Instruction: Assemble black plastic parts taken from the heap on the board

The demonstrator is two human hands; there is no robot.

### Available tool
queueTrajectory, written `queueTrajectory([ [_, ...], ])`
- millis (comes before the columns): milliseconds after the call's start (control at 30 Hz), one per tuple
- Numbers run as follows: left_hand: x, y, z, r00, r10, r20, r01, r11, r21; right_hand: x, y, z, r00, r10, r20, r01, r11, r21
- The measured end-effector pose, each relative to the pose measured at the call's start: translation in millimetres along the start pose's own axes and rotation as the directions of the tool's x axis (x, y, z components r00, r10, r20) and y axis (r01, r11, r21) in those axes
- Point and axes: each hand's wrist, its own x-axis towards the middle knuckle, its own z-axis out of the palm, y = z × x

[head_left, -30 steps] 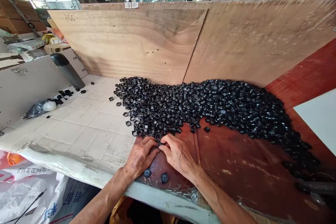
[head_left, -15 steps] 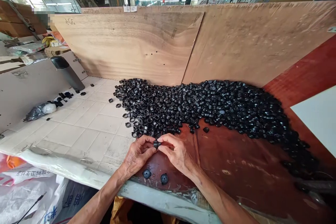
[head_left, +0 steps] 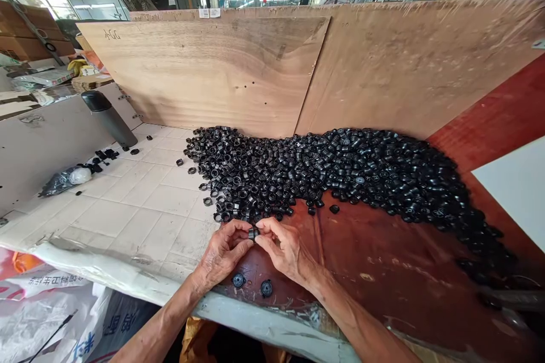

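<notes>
Between my two hands is a small black ribbed plastic piece [head_left: 253,233], pinched from both sides just above the table. My left hand [head_left: 225,249] grips its left end with thumb and fingertips. On the other end, my right hand [head_left: 283,247] closes thumb and fingers around it. Two round black caps, the left one [head_left: 238,280] and the right one [head_left: 266,288], lie on the red-brown surface below my hands. Just beyond my fingers spreads a long pile of black rings and caps [head_left: 298,173]; the left end shows mostly open rings.
A wooden board [head_left: 204,74] stands behind the pile. On the left, a dark bottle [head_left: 110,119] leans by a side panel, near a plastic bag [head_left: 59,181] and black scraps. The table's padded front edge [head_left: 238,317] runs below my forearms, with white sacks [head_left: 46,317] at lower left.
My right fingers have shifted slightly left, closer to my left hand, on the black piece. The two caps and the pile stay where they were.
</notes>
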Motion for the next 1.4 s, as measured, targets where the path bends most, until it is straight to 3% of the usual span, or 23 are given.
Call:
queueTrajectory([
  [233, -2, 2, 0.9, 0.999, 0.015, 0.039, -0.013, 0.999, -0.040, 1, 4, 1, 1.000, 0.006, 0.022, -0.002, 0.984, -0.177],
  [467, -2, 6, 1.0, 0.999, 0.001, 0.034, 0.001, 0.998, -0.066, 2, -6, -1, 0.997, -0.037, 0.072, 0.043, 0.996, -0.076],
  [667, -4, 0, -3.3, 0.999, 0.022, 0.044, -0.022, 1.000, -0.001, 1, -5, -2, 0.993, -0.076, 0.095, 0.093, 0.977, -0.191],
  [833, -2, -1, -3.2, 0.999, 0.021, 0.041, -0.021, 1.000, 0.006, 1, -3, -1, 0.999, 0.052, -0.007, -0.052, 0.998, 0.017],
  [967, -2, 5, -0.1, 1.000, 0.000, 0.019, 0.000, 1.000, -0.013, 3, -6, -1, 0.990, 0.140, 0.005, -0.138, 0.973, 0.187],
  [1400, -2, 5, 0.6, 1.000, 0.027, 0.012, -0.027, 0.999, 0.019, 1, -3, 3, 0.992, 0.125, -0.036, -0.117, 0.978, 0.173],
])
